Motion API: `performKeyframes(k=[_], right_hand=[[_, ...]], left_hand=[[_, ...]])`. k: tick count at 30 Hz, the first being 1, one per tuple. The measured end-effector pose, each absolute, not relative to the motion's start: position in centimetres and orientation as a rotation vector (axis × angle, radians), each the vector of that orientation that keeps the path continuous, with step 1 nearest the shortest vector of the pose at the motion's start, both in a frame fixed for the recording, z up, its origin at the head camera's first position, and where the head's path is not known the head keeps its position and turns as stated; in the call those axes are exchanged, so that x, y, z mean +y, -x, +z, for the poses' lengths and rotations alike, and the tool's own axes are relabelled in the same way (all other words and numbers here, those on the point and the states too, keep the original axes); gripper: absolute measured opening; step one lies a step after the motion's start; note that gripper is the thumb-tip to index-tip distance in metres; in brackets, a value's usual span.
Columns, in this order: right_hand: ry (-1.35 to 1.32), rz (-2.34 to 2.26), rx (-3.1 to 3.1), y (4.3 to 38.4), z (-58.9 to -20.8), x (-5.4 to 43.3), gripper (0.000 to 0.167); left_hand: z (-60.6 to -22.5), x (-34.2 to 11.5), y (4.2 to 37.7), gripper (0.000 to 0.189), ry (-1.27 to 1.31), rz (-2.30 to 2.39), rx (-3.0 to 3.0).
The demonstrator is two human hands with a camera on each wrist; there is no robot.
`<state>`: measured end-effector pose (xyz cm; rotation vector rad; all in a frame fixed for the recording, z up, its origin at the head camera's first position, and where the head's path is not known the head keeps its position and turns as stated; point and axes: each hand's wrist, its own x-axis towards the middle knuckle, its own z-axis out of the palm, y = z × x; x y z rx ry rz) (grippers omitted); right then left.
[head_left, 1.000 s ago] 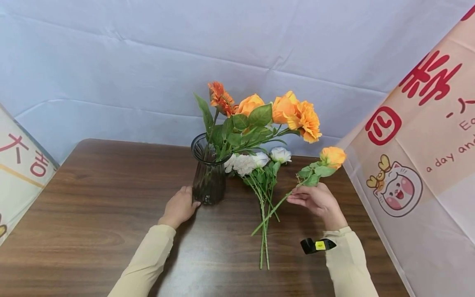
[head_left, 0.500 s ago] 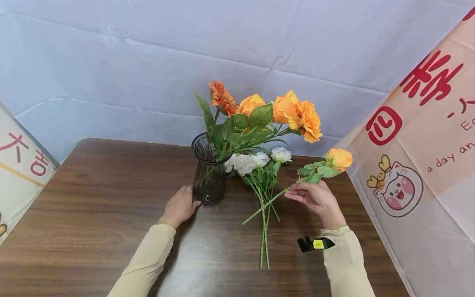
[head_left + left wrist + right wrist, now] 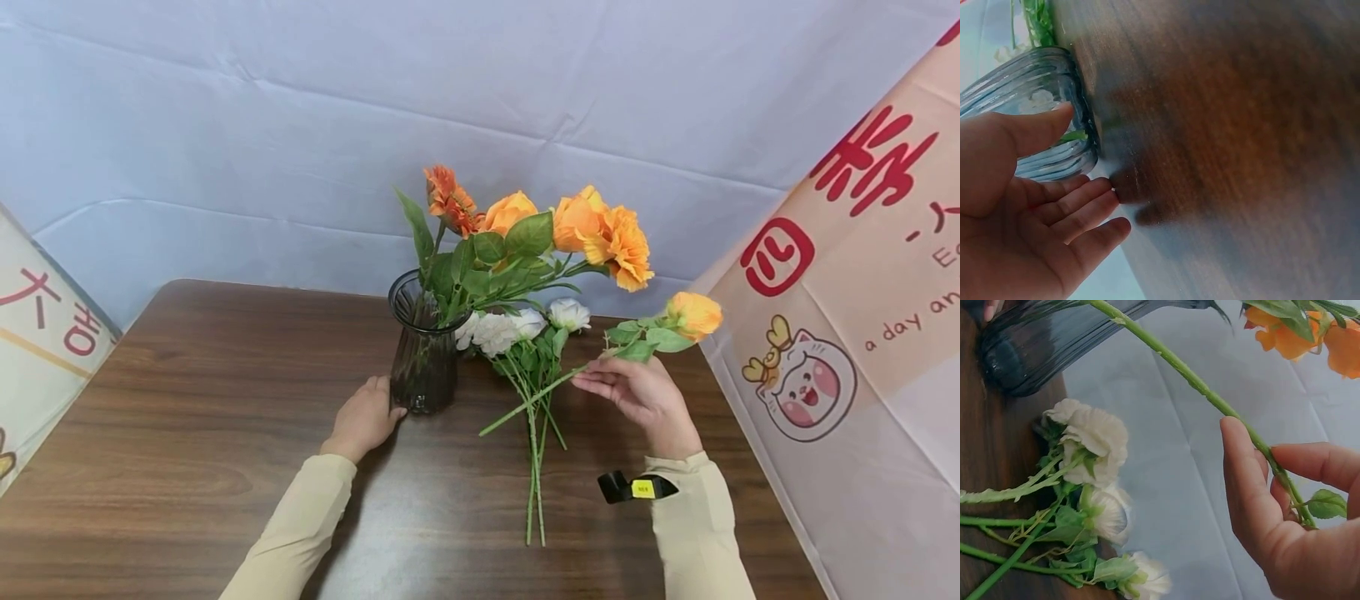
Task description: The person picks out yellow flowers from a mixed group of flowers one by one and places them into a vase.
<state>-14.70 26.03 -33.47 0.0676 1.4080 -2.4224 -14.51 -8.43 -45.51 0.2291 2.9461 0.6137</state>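
My right hand [image 3: 641,400] pinches the green stem of an orange-yellow rose [image 3: 694,317] between thumb and fingers. The rose slants, its bloom to the right and its bare stem end to the left, above other stems. A dark ribbed glass vase [image 3: 423,375] stands upright, holding several orange flowers [image 3: 577,221] that lean right. Beside its base lies my left hand [image 3: 363,417]. In the left wrist view, the left thumb [image 3: 1041,128] rests along the glass, with the fingers extended and relaxed beside it.
Several white flowers [image 3: 495,333] lie right of the vase, their green stems [image 3: 536,492] crossing toward the front of the brown wooden table [image 3: 225,433]. A pale cloth [image 3: 300,150] hangs behind the table. Printed banners [image 3: 806,379] stand at both sides.
The held rose has tilted flatter: its bloom has moved right and its stem end has risen leftward. My right hand has shifted slightly left. The left hand and vase have stayed put.
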Motion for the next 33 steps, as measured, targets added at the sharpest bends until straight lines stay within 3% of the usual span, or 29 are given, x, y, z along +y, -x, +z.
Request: performKeyframes(k=[16, 33], right_hand=[[0.214, -2.564, 1.238, 15.6, -31.2, 24.6, 0.037], [0.114, -2.711, 1.113, 16.1, -29.2, 23.6, 0.030]], left_hand=[[-45.5, -8.5, 14.5, 0.060, -0.235, 0.623, 2.954], [-45.6, -8.5, 14.5, 0.060, -0.240, 0.627, 2.962]])
